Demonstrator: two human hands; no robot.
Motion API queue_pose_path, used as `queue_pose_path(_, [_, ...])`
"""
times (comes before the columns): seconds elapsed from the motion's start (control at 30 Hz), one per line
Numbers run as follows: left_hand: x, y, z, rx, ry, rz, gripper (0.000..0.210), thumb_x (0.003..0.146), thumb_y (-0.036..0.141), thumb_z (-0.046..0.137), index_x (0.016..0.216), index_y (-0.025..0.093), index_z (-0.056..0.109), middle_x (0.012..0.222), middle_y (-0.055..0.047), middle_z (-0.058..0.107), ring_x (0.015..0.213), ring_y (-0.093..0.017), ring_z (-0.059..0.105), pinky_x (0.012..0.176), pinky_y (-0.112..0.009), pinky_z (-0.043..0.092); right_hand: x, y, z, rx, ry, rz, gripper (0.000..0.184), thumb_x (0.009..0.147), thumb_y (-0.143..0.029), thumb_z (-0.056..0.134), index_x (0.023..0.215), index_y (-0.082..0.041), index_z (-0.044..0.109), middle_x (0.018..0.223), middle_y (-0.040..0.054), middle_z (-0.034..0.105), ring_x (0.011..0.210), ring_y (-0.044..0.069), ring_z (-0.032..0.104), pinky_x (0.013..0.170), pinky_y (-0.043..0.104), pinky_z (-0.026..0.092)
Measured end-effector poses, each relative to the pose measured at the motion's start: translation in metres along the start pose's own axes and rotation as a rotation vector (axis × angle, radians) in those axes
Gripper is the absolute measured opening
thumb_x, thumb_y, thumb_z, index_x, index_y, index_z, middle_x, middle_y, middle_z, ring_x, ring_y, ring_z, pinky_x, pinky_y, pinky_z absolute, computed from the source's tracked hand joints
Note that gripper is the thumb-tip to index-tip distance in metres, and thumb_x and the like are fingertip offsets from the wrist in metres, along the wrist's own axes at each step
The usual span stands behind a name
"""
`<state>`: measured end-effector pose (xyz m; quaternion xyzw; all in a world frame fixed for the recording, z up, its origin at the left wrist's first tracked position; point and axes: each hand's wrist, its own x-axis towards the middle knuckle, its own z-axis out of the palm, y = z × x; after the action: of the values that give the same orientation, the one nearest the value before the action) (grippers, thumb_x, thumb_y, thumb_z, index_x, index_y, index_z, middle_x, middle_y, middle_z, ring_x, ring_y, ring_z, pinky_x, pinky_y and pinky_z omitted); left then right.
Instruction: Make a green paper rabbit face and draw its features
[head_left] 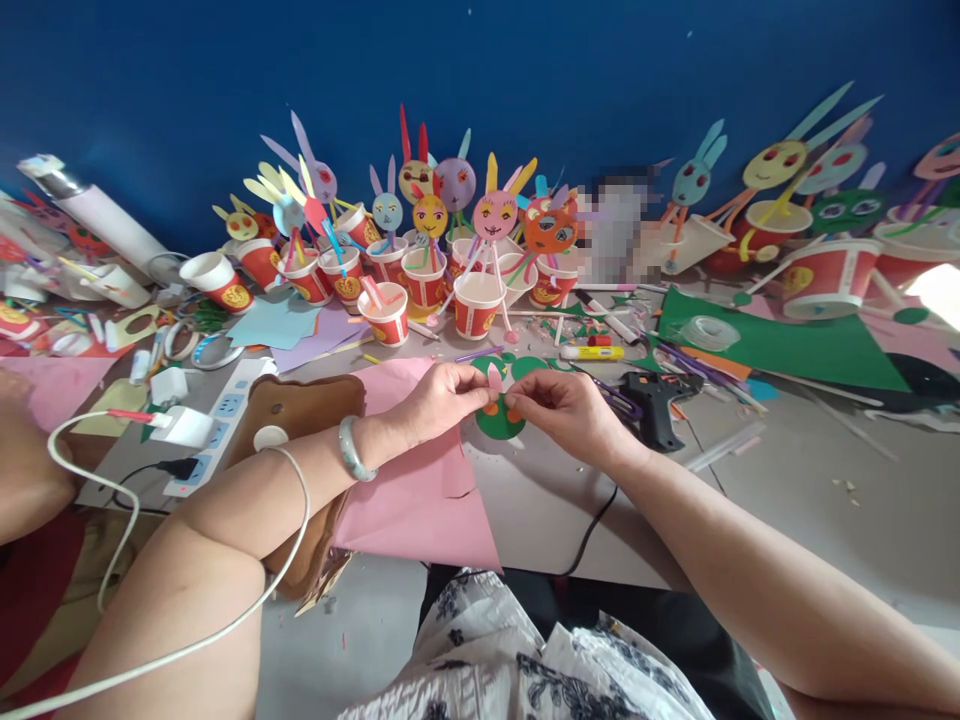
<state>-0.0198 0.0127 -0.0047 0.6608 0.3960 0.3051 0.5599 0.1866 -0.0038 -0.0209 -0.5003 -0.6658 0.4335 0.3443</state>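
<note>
In front of me my left hand (454, 392) and my right hand (564, 408) are both closed in a pinch at the two sides of a green paper cutout (501, 428). The cutout has rounded lobes at the top and small orange spots, partly under my fingers. A small pink paper piece (494, 378) stands up between my fingertips, nearest the left ones; how it is fixed I cannot tell. Below the cutout a shadow falls on the table. Pink paper (420, 480) lies under my left wrist. A black glue gun (658, 408) lies to the right of my right hand.
Red and white paper cups (478, 305) with paper animal faces line the back by the blue wall. A power strip (225, 425) and brown tray (300, 400) are left; a white cable crosses my left arm. Green paper (780, 335), a glue stick (592, 352) and scraps lie beyond.
</note>
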Motion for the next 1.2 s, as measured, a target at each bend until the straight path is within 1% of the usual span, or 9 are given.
queue_pose_path(0.13, [0.0, 0.0, 0.0, -0.001, 0.002, -0.04, 0.031, 0.085, 0.041, 0.066, 0.068, 0.017, 0.058, 0.062, 0.004, 0.043, 0.06, -0.009, 0.034, 0.058, -0.026, 0.027, 0.001, 0.0, 0.0, 0.01, 0.006, 0.014, 0.028, 0.084, -0.045, 0.07, 0.075, -0.019, 0.071, 0.07, 0.0058, 0.075, 0.063, 0.018, 0.064, 0.058, 0.03, 0.049])
queue_pose_path(0.3, [0.0, -0.002, -0.001, 0.012, -0.016, -0.027, 0.025, 0.083, 0.037, 0.066, 0.073, 0.015, 0.062, 0.069, 0.002, 0.053, 0.068, -0.01, 0.043, 0.065, -0.025, 0.035, 0.001, 0.001, 0.0, 0.034, 0.005, 0.004, 0.03, 0.083, -0.048, 0.072, 0.077, -0.018, 0.072, 0.069, 0.0056, 0.074, 0.063, 0.018, 0.064, 0.057, 0.03, 0.049])
queue_pose_path(0.47, [0.001, -0.002, -0.001, 0.015, 0.002, -0.011, 0.023, 0.081, 0.037, 0.066, 0.072, 0.015, 0.062, 0.069, 0.002, 0.055, 0.069, -0.01, 0.046, 0.067, -0.025, 0.038, 0.001, 0.001, 0.001, 0.05, 0.015, -0.002, 0.03, 0.082, -0.048, 0.074, 0.077, -0.019, 0.071, 0.07, 0.0058, 0.075, 0.064, 0.018, 0.065, 0.059, 0.03, 0.051])
queue_pose_path(0.67, [0.001, -0.002, 0.0, 0.0, 0.035, 0.004, 0.023, 0.08, 0.037, 0.065, 0.072, 0.015, 0.061, 0.069, 0.001, 0.055, 0.068, -0.01, 0.047, 0.065, -0.025, 0.038, 0.002, -0.002, 0.002, 0.051, 0.045, -0.003, 0.023, 0.08, -0.041, 0.073, 0.074, -0.019, 0.068, 0.068, 0.0043, 0.072, 0.063, 0.017, 0.064, 0.058, 0.029, 0.049])
queue_pose_path(0.8, [0.0, -0.003, 0.0, -0.009, 0.014, -0.015, 0.021, 0.08, 0.036, 0.066, 0.077, 0.015, 0.063, 0.072, 0.0, 0.058, 0.071, -0.011, 0.05, 0.067, -0.026, 0.039, 0.003, -0.002, 0.003, 0.042, 0.06, -0.01, 0.02, 0.08, -0.038, 0.071, 0.073, -0.019, 0.067, 0.067, 0.0034, 0.071, 0.063, 0.016, 0.062, 0.058, 0.028, 0.047])
queue_pose_path(0.93, [0.001, -0.005, -0.001, -0.001, 0.01, -0.013, 0.02, 0.077, 0.034, 0.066, 0.075, 0.014, 0.063, 0.071, 0.0, 0.058, 0.07, -0.011, 0.049, 0.067, -0.026, 0.039, 0.002, -0.002, 0.003, 0.043, 0.036, -0.021, 0.026, 0.083, -0.044, 0.072, 0.075, -0.019, 0.069, 0.069, 0.0042, 0.072, 0.065, 0.017, 0.063, 0.06, 0.029, 0.048])
queue_pose_path(1.0, [0.002, -0.005, -0.001, -0.017, 0.046, -0.014, 0.019, 0.076, 0.033, 0.066, 0.073, 0.014, 0.063, 0.071, 0.0, 0.059, 0.07, -0.011, 0.051, 0.068, -0.026, 0.041, 0.003, -0.003, 0.001, 0.037, 0.045, -0.039, 0.032, 0.085, -0.05, 0.07, 0.075, -0.02, 0.069, 0.07, 0.0041, 0.071, 0.065, 0.017, 0.061, 0.06, 0.03, 0.046])
queue_pose_path(1.07, [0.004, -0.005, -0.003, -0.046, 0.128, 0.007, 0.019, 0.075, 0.034, 0.066, 0.072, 0.015, 0.062, 0.071, 0.0, 0.06, 0.07, -0.011, 0.052, 0.07, -0.027, 0.042, 0.004, -0.001, -0.003, -0.01, 0.115, -0.057, 0.036, 0.088, -0.054, 0.069, 0.076, -0.02, 0.069, 0.069, 0.0033, 0.069, 0.062, 0.016, 0.057, 0.059, 0.03, 0.043])
queue_pose_path(1.2, [0.01, -0.006, -0.011, -0.058, 0.361, 0.086, 0.024, 0.072, 0.035, 0.069, 0.062, 0.018, 0.055, 0.062, 0.003, 0.052, 0.064, -0.01, 0.044, 0.062, -0.025, 0.037, 0.012, 0.011, -0.012, -0.235, 0.295, -0.129, 0.023, 0.087, -0.043, 0.068, 0.082, -0.021, 0.072, 0.073, 0.0037, 0.069, 0.063, 0.017, 0.054, 0.061, 0.032, 0.042])
